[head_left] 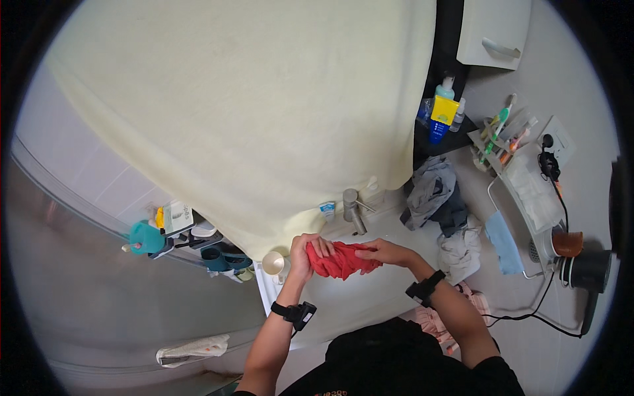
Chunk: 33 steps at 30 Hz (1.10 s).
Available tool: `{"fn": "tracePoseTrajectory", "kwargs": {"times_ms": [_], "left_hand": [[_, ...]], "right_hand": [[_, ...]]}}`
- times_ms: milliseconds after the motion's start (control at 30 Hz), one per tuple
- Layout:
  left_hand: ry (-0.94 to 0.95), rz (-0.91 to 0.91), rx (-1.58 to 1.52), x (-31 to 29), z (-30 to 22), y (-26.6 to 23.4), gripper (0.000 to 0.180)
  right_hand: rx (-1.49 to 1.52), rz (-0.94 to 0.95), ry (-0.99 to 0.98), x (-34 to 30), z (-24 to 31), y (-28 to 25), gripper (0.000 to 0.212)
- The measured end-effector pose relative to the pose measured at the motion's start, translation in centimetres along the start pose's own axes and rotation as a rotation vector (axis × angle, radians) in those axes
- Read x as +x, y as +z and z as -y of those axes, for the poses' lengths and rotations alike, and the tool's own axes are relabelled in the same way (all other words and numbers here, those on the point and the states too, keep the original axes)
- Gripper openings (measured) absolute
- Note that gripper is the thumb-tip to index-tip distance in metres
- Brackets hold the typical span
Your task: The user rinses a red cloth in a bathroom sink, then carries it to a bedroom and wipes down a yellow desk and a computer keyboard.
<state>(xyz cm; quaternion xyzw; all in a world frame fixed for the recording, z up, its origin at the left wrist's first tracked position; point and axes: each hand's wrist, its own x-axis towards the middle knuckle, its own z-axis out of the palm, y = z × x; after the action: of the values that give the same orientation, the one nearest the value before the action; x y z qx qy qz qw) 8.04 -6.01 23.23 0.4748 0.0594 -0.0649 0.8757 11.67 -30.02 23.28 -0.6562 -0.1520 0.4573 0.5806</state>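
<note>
A crumpled red cloth (pixel 340 261) is bunched between my two hands above the white sink (pixel 389 270). My left hand (pixel 306 256) grips its left end, with the fingers wrapped over the top. The right end is held by my right hand (pixel 386 253), its fingers closed on the fabric. Just beyond the cloth stands a grey faucet (pixel 354 210), apart from it. Beside my left wrist a pale cup (pixel 273 263) rests at the sink's left side. Dark straps with small boxes circle both my wrists.
Grey clothes (pixel 432 195) and a whitish garment (pixel 462 251) lie heaped right of the sink. A pale curtain (pixel 251 112) hangs behind. At right are a shelf rack (pixel 528 198), a blue cloth (pixel 503 243) and a black hair dryer (pixel 588 272) with its cord.
</note>
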Motion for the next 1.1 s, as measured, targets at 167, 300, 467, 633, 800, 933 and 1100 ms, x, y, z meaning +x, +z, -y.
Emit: {"fn": "tracePoseTrajectory", "kwargs": {"times_ms": [167, 300, 467, 633, 800, 933, 1100], "left_hand": [[0.186, 0.390, 0.149, -3.1, -2.9, 2.1, 0.039], [0.172, 0.596, 0.298, -5.4, -4.4, 3.4, 0.035], [0.268, 0.279, 0.399, -7.9, -3.2, 6.2, 0.038], [0.290, -0.445, 0.223, -8.8, -0.1, 7.6, 0.045], [0.296, -0.620, -0.094, -10.9, 0.9, 7.9, 0.043], [0.212, -0.631, -0.287, -12.2, 0.9, 7.7, 0.046], [0.146, -0.435, -0.314, -13.1, 0.3, 7.8, 0.046]], "right_hand": [[0.057, 0.111, 0.026, -0.3, -0.8, -1.2, 0.044], [0.020, 0.071, -0.125, 0.3, -3.1, -0.2, 0.046], [0.084, -0.093, -0.180, 0.1, -3.4, -0.4, 0.046], [0.030, -0.219, -0.329, -0.5, -3.3, -1.3, 0.041], [-0.078, -0.132, -0.682, -5.7, -1.2, 1.6, 0.078], [-0.587, -0.287, -0.695, -7.6, -2.2, 3.3, 0.091], [-0.464, -0.363, -0.674, -7.0, -4.1, 2.4, 0.028]]}}
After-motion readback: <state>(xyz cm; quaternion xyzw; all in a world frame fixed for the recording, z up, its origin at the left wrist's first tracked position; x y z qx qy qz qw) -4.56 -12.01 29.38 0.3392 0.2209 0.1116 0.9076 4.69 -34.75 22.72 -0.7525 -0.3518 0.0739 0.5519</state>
